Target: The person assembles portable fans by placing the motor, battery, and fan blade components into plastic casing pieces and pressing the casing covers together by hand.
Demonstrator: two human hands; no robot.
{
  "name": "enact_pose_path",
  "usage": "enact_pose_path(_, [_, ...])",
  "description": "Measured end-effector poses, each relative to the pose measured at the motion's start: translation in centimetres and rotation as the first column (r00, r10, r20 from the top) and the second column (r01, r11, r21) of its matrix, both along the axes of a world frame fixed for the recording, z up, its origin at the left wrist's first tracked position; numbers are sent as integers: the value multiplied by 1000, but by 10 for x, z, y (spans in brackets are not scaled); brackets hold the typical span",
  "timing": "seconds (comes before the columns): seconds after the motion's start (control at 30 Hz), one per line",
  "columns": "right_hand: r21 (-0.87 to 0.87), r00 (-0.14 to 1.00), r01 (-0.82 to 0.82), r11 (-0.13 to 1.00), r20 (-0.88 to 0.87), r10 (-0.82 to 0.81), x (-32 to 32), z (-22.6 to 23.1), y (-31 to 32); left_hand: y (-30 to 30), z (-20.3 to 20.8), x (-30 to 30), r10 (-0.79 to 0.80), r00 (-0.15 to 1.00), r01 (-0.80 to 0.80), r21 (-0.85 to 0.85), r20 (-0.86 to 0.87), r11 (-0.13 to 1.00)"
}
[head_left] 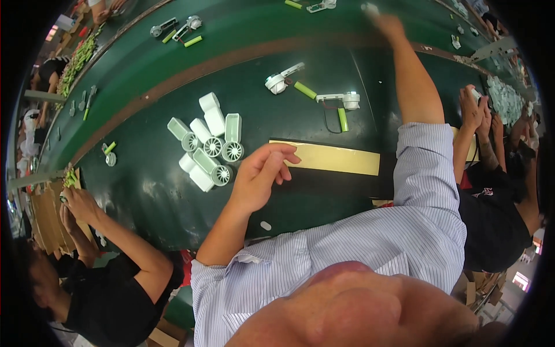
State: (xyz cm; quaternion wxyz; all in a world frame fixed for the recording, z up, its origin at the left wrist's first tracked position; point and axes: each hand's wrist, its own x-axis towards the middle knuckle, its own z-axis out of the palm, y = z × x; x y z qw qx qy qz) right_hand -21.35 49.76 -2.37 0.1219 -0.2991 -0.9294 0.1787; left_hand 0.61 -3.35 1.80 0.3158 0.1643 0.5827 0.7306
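Note:
My left hand [261,176] hovers over the near edge of the bench, fingers loosely curled and nothing visible in them. Beneath its fingertips lies a pale yellow strip [335,158] on a dark mat. My right hand [386,26] reaches far forward over the green belt, smeared by motion. At its fingertips is a blurred small white part [370,8], its kind unclear. Between my arms lie two white motor units, one with a bracket [278,84], the other [350,100] wired to a green battery cell [343,120]. Another green cell [305,90] lies between them.
Several pale green fan housings [213,147] are piled left of my left hand. More motor units and cells sit on the far belt [248,26], behind a brown rail [231,59]. Co-workers' hands [81,205] [471,110] work at both sides. A small white oval piece [265,225] lies near me.

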Motion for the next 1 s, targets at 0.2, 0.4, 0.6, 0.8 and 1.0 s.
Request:
enact_pose_path(0.2, [310, 991, -43, 950, 136, 0, 28, 66, -108, -6, 0, -2, -34, 999, 36, -79, 27, 996])
enact_pose_path(0.4, [394, 849, -387, 834, -200, 489, 9, 50, -109, 2, -1, -8, -104, 993, 104, -8, 59, 995])
enact_pose_path(0.6, [344, 869, -416, 842, -121, 479, -131, 38, -107, 7, -2, -8, -124, 989, 121, 45, 75, 992])
enact_pose_path(0.8, [44, 635, -760, 649, 265, 726, -142, 84, -144, -5, -2, -11, -97, 993, 96, 28, 70, 995])
enact_pose_path(1.0, [136, 864, -431, 892, 347, 364, -142, 64, -161, -7, -3, -15, -105, 988, 104, 18, 114, 994])
